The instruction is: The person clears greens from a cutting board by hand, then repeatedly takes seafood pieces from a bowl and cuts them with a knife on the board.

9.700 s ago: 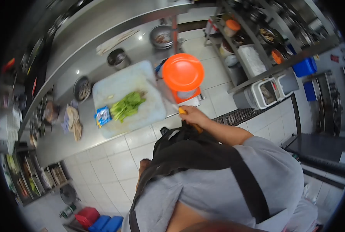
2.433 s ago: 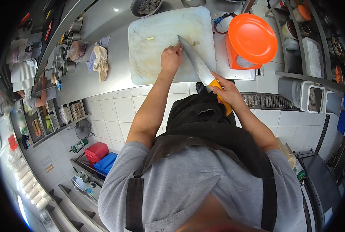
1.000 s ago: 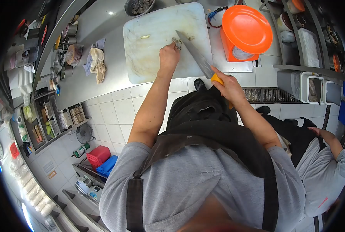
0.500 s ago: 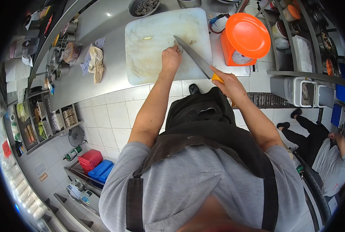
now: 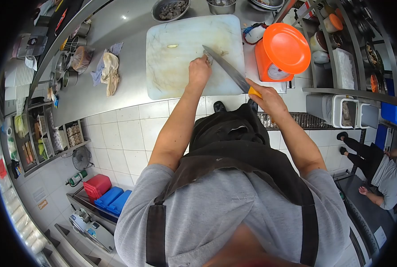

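My right hand (image 5: 270,101) is wrapped round the yellow handle of a large kitchen knife (image 5: 228,70). The blade slants up and left over the white cutting board (image 5: 167,66), its tip beyond my left fingers. My left hand (image 5: 200,71) is closed, its fingertips at a small greyish piece of food (image 5: 208,58) beside the blade. That piece is too small to name and partly hidden by the fingers. A pale yellowish scrap (image 5: 172,46) lies on the board's left half, and small wet bits (image 5: 224,52) lie right of the blade.
Behind the board stand a metal bowl (image 5: 171,10) of greyish pieces and a metal pot (image 5: 221,6). An orange scale (image 5: 285,49) is to its right. Cloths (image 5: 110,73) lie on the steel counter (image 5: 129,66) at left. Another person (image 5: 387,173) is at far right.
The view has shifted slightly. My left hand stays at the greyish piece, and the knife remains beside it with its handle slightly farther right. The other person's arms and body have moved.
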The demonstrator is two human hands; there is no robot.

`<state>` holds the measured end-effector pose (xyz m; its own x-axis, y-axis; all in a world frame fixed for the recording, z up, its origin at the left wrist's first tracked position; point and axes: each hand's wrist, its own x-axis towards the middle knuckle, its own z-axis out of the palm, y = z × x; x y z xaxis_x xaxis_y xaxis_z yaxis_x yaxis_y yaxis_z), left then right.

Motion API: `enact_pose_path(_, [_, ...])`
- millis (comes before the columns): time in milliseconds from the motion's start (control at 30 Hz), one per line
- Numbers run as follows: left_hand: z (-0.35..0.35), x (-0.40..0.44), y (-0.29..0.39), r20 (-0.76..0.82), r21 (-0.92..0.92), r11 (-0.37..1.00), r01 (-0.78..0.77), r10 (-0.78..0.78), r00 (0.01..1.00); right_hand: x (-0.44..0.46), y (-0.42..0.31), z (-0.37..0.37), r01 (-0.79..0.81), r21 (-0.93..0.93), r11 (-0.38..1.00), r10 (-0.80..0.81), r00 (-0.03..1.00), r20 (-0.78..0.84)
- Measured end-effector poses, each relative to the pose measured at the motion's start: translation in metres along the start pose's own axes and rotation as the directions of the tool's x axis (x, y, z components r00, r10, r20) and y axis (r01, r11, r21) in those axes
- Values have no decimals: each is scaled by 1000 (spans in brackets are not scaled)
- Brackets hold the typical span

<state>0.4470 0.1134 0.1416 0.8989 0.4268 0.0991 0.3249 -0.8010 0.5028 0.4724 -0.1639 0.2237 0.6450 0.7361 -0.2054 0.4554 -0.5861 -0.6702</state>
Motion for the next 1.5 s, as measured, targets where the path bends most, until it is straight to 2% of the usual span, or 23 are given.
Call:
enact_pose_path(200, [1,0,-1,18,8,1000,20,-21,1000,-11,-8,-4,-150,102,983,150,989,0])
enact_pose_path(233, [2,0,-2,25,10,1000,20,-20,999,-14,-8,1,-150,102,983,151,989,1])
enact_pose_path(300, [2,1,-2,33,12,1000,19,-19,999,-20,-2,19,-19,89,996,23,998,-51])
enact_pose_path(367, [2,1,-3,29,10,1000,3,-4,1000,-23,2,29,-48,79,996,51,998,-37])
enact_pose_path(433, [2,1,-3,32,25,1000,9,-9,999,-27,10,32,-65,88,994,77,988,-136])
enact_pose_path(567, [1,2,-1,36,31,999,14,-15,999,-33,4,21,-137,104,985,145,987,-73])
enact_pose_path(667, [2,1,-2,16,15,1000,3,-3,1000,-36,-2,24,-60,149,987,70,995,-66])
enact_pose_path(733, [3,1,-2,0,13,1000,-5,5,1000,-38,-1,31,-109,80,991,108,994,14])
enact_pose_path(767, [3,1,-2,-18,10,1000,-12,12,1000,-39,0,32,-109,81,991,108,994,14])
enact_pose_path(833, [2,1,-3,-5,16,1000,-6,6,1000,-41,4,33,-123,133,983,135,987,-88])
enact_pose_path(967, [3,2,-3,8,21,1000,-1,1,1000,-43,-2,16,-208,144,967,217,975,-51])
enact_pose_path(1067, [4,1,-3,2,11,1000,11,-11,1000,-50,-2,18,-181,193,964,182,983,13])
enact_pose_path(1133, [2,1,-3,5,11,1000,8,-8,1000,-61,5,27,-72,132,989,72,997,4])
enact_pose_path(1367, [4,3,-5,5,9,1000,30,-30,1000,-71,5,23,-134,104,985,141,988,-61])
enact_pose_path(1500, [1,2,-3,16,19,1000,9,-9,1000,-76,6,23,-63,113,992,63,998,-4])
